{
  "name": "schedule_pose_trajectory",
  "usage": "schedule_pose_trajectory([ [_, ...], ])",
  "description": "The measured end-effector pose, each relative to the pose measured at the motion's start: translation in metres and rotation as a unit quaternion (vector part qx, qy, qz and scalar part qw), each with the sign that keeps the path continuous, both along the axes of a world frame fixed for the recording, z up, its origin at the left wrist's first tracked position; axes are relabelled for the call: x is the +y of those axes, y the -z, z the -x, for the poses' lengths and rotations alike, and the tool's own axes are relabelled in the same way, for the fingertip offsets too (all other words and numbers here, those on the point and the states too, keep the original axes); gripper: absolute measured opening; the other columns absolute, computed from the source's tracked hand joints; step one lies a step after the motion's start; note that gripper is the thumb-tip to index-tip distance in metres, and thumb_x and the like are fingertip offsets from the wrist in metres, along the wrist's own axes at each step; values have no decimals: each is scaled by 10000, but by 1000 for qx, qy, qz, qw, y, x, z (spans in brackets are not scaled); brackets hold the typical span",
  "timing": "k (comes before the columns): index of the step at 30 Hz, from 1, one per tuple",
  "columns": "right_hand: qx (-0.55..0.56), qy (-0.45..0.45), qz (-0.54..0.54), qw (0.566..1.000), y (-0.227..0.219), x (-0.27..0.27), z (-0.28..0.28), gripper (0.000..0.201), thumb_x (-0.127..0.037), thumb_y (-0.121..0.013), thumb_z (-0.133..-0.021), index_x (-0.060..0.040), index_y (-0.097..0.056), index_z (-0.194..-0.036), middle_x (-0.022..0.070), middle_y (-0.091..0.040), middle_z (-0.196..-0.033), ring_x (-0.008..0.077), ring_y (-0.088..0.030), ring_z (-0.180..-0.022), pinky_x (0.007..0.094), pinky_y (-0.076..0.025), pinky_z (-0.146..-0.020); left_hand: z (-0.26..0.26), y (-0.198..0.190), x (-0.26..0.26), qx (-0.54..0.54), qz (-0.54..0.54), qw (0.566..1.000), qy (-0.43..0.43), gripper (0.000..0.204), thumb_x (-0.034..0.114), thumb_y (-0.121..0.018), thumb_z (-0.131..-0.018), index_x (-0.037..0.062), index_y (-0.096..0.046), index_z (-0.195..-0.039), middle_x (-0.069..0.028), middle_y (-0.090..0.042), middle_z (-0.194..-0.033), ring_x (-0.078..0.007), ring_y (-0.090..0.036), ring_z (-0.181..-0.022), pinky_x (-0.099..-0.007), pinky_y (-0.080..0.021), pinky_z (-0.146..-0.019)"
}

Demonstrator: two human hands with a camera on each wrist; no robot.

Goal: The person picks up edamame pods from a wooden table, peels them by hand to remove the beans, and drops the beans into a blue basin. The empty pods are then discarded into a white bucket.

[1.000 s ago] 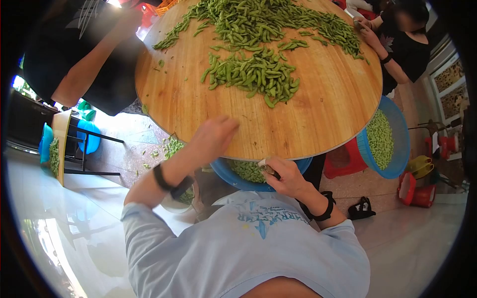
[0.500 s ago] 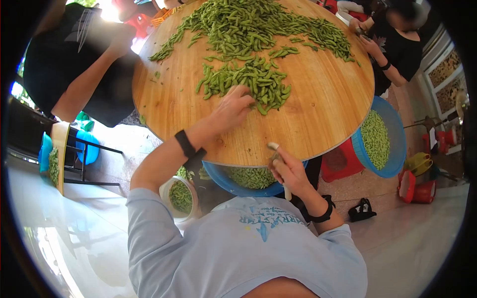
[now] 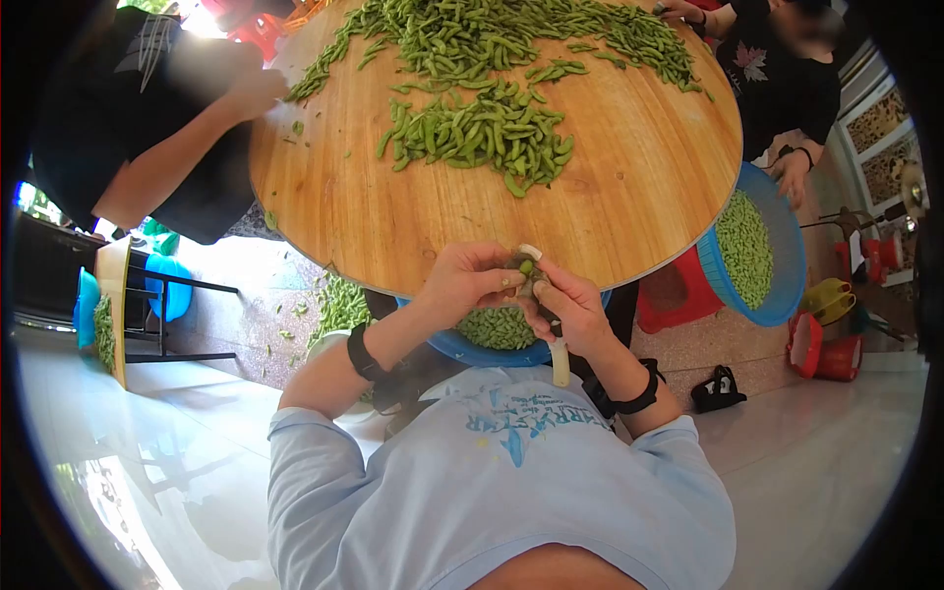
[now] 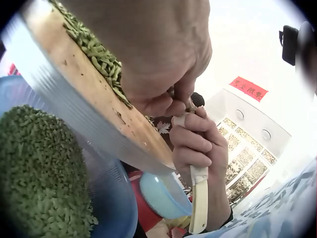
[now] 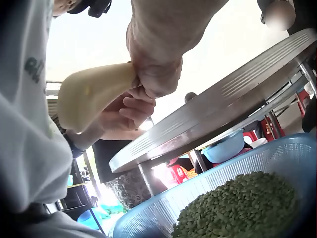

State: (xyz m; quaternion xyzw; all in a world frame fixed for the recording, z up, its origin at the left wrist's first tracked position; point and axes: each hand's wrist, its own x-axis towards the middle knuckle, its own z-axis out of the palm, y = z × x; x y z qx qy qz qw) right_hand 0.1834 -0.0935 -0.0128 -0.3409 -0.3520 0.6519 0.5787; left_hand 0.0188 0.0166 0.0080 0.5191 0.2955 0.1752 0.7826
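Observation:
In the head view both hands meet just over the near edge of the round wooden table (image 3: 629,211). My left hand (image 3: 462,287) pinches a green soybean pod (image 3: 527,267) between thumb and fingers. My right hand (image 3: 578,313) grips a tool by its cream handle (image 3: 560,366), which sticks out below the fist; its working end is hidden. The right fingertips are right at the pod. Pale wrapping (image 4: 197,173) shows by the right fingers in the left wrist view. Below the hands sits a blue basin (image 5: 166,203) of shelled green beans (image 5: 237,206).
A small pile of pods (image 3: 482,133) lies ahead, with a larger heap (image 3: 452,44) behind. At right, another blue basin (image 3: 785,285) of beans stands by a red stool (image 3: 674,300). People sit at left and right. Pods (image 3: 339,303) lie on the floor at left.
My left hand went from the near table edge to the small pile, then came back with a pod to my right hand. The person at right has lowered a hand to the basin.

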Motion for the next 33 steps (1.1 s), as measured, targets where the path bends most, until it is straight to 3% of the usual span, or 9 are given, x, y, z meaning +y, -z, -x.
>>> schedule_pose_trajectory([
  [7, -68, 18, -16, 997, -2, 1, 2, 384, -74, -427, -965, -25, -442, -1346, 32, -519, -687, 56, -420, -491, 188, -344, -430, 3, 2, -8, 1, -34, 998, -56, 148, 55, -646, -840, 10, -650, -980, -4, -604, -750, -60, -537, -614, -178, -407, -508],
  [13, -6, -35, -33, 999, 9, 3, -8, 371, -20, -476, -928, -9, -494, -1298, 34, -552, -728, 58, -461, -522, 186, -371, -463, 3, 7, 3, -77, 124, 989, 17, 146, 71, -620, -860, -18, -631, -976, -34, -604, -745, -74, -539, -590, -192, -373, -456],
  [15, -305, 90, -154, 935, 12, 2, -3, 380, 12, -523, -895, 9, -503, -1275, 31, -572, -785, 60, -508, -585, 193, -420, -511, -2, 7, 0, -73, 216, 974, 0, 111, 29, -586, -865, -32, -606, -956, -46, -597, -736, -79, -493, -526, -215, -349, -428],
  [16, -305, 89, -153, 936, 13, 0, 0, 380, 12, -523, -895, 9, -503, -1275, 31, -572, -785, 60, -508, -585, 193, -420, -511, -4, 8, -3, -73, 217, 973, -2, 111, 29, -586, -865, -32, -606, -956, -46, -597, -736, -79, -493, -526, -215, -349, -428],
  [22, -213, 166, -11, 963, 3, -3, 10, 392, 10, -588, -860, 32, -511, -1244, 35, -603, -851, 83, -558, -674, 223, -470, -600, -19, 4, -18, 33, -18, 998, -52, 115, 74, -563, -896, -18, -592, -959, -48, -600, -715, -96, -526, -533, -256, -388, -430],
  [24, -203, 150, 1, 968, 2, -5, 9, 409, -1, -612, -848, 22, -515, -1245, 24, -607, -862, 89, -557, -667, 227, -469, -597, -17, 11, -29, 39, -420, 900, -110, 141, 105, -571, -877, 8, -577, -979, -138, -607, -712, -268, -586, -557, -348, -440, -481],
  [28, -273, 170, -87, 943, 11, -11, 6, 392, -12, -646, -822, 19, -537, -1197, 40, -604, -799, 97, -548, -616, 239, -451, -552, 14, -20, -34, 118, -478, 870, -41, 124, 81, -575, -837, 16, -576, -943, -184, -607, -772, -368, -607, -690, -430, -476, -592],
  [30, -433, 74, -169, 882, 9, -16, -6, 357, -27, -673, -800, 26, -552, -1132, 78, -593, -737, 122, -553, -593, 257, -437, -533, 52, -35, -24, 258, -533, 803, 62, 118, 78, -574, -826, 18, -573, -928, -182, -605, -781, -373, -605, -716, -437, -472, -595],
  [33, -435, 70, -162, 883, 13, -19, -5, 317, -35, -677, -796, 29, -557, -1082, 100, -568, -693, 144, -548, -572, 270, -427, -525, 77, -47, -13, 371, -594, 704, 121, 113, 53, -558, -786, 20, -563, -894, -171, -582, -768, -375, -592, -705, -438, -471, -588],
])
